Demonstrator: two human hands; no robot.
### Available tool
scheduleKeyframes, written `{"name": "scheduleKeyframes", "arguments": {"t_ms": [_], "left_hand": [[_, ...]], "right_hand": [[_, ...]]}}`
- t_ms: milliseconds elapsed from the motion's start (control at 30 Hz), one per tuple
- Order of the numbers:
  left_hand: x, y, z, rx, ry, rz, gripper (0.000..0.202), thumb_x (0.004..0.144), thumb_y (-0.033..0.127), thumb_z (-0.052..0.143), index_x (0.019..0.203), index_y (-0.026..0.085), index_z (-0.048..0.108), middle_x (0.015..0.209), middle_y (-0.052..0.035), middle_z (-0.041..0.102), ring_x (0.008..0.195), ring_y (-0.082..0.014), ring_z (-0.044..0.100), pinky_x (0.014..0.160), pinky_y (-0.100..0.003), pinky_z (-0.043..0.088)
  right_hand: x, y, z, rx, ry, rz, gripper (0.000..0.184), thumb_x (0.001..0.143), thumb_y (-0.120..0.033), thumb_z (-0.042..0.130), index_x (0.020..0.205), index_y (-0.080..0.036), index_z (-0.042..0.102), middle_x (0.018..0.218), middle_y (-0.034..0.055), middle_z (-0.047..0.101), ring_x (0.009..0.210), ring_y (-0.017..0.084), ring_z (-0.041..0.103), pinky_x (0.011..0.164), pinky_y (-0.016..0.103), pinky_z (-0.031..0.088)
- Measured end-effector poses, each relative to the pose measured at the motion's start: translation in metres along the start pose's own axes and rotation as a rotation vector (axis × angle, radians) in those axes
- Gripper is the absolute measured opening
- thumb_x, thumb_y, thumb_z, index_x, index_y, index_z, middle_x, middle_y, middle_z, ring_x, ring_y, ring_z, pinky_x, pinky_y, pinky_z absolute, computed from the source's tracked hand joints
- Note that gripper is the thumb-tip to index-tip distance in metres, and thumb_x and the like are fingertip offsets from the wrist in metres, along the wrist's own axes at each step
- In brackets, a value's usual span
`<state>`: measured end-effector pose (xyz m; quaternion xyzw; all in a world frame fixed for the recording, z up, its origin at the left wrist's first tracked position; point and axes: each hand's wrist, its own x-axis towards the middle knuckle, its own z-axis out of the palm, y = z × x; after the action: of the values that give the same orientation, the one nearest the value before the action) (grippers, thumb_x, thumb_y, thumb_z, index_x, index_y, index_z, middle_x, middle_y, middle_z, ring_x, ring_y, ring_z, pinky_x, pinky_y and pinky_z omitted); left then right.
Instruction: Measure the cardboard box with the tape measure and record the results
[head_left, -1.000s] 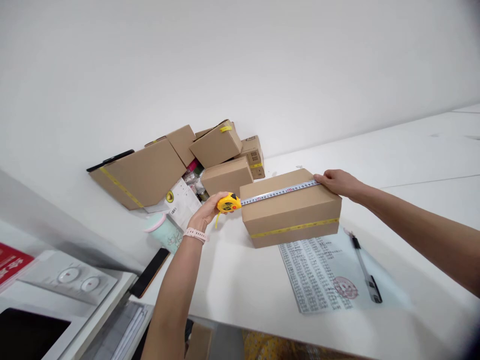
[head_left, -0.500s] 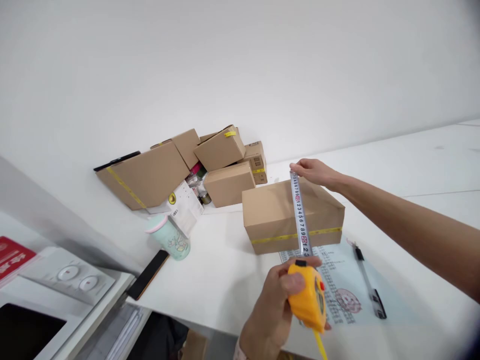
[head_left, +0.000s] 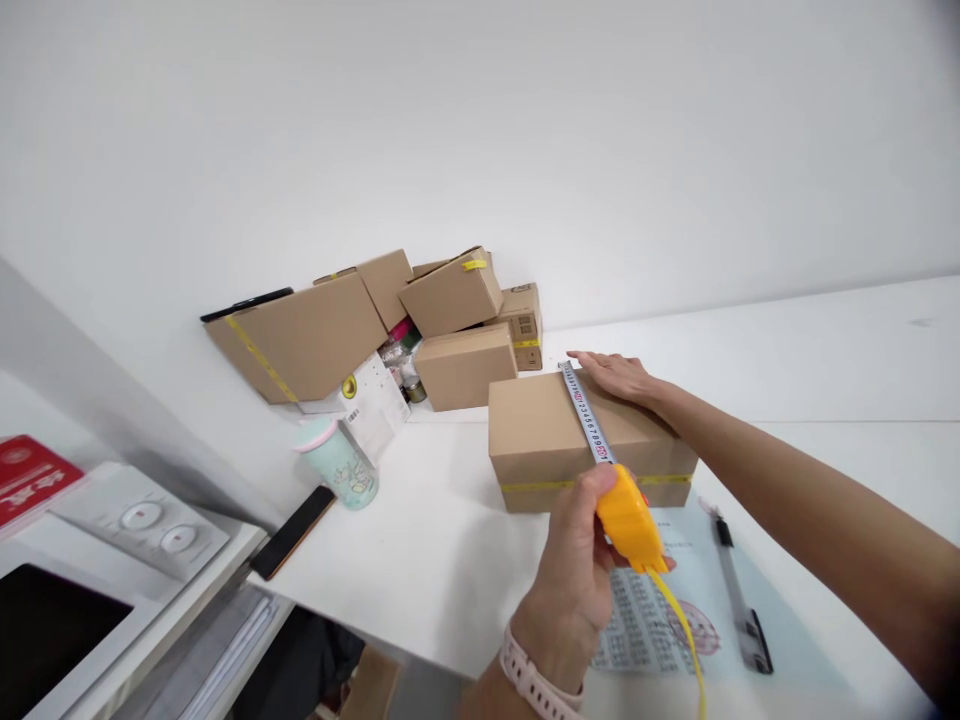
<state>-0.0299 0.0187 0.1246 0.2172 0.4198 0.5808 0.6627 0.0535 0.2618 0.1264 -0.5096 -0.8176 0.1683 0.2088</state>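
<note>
My left hand (head_left: 574, 560), with a pale pink watch band at the wrist, grips the orange case of a tape measure (head_left: 630, 520) at the near edge of a cardboard box (head_left: 536, 415). The silver blade (head_left: 585, 412) stretches over the box top, its end by the far edge. My right hand (head_left: 619, 378) lies flat on the box top beside that end, fingers stretched out. A yellow strap (head_left: 679, 610) trails from the case. Under and in front of the box is a printed sheet (head_left: 645, 620) with a red stamp; a black-capped pen (head_left: 739, 590) lies on it.
Several cardboard boxes (head_left: 465, 365) are stacked against the wall. A mint tumbler (head_left: 341, 465) and a dark flat object (head_left: 292, 535) stand and lie at the white table's (head_left: 420, 560) left side. A white appliance with dials (head_left: 157, 530) is at the far left.
My left hand has brought the tape case up to the box, and less blade is out. My right hand has let go of the blade's end and flattened onto the box top.
</note>
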Motion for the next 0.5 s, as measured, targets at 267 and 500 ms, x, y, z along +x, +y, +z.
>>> {"name": "scheduleKeyframes", "arguments": {"t_ms": [267, 500], "left_hand": [[-0.01, -0.01, 0.003, 0.015, -0.042, 0.012, 0.058, 0.061, 0.057, 0.075, 0.095, 0.011, 0.067, 0.082, -0.005, 0.053, 0.065, -0.0143, 0.052, 0.047, -0.025, 0.052], [-0.011, -0.016, 0.005, 0.039, -0.096, 0.107, 0.053, 0.064, 0.046, 0.079, 0.103, 0.014, 0.064, 0.09, -0.0049, 0.05, 0.073, -0.014, 0.049, 0.057, -0.027, 0.056]], "right_hand": [[0.006, 0.005, 0.006, -0.14, -0.05, -0.066, 0.062, 0.097, -0.055, 0.013, 0.137, -0.038, 0.057, 0.138, 0.0027, 0.062, 0.125, 0.037, 0.051, 0.104, 0.062, 0.031], [0.012, 0.007, 0.011, -0.235, -0.055, -0.069, 0.061, 0.095, -0.053, 0.02, 0.141, -0.035, 0.056, 0.133, 0.0078, 0.064, 0.124, 0.038, 0.05, 0.103, 0.059, 0.029]]}}
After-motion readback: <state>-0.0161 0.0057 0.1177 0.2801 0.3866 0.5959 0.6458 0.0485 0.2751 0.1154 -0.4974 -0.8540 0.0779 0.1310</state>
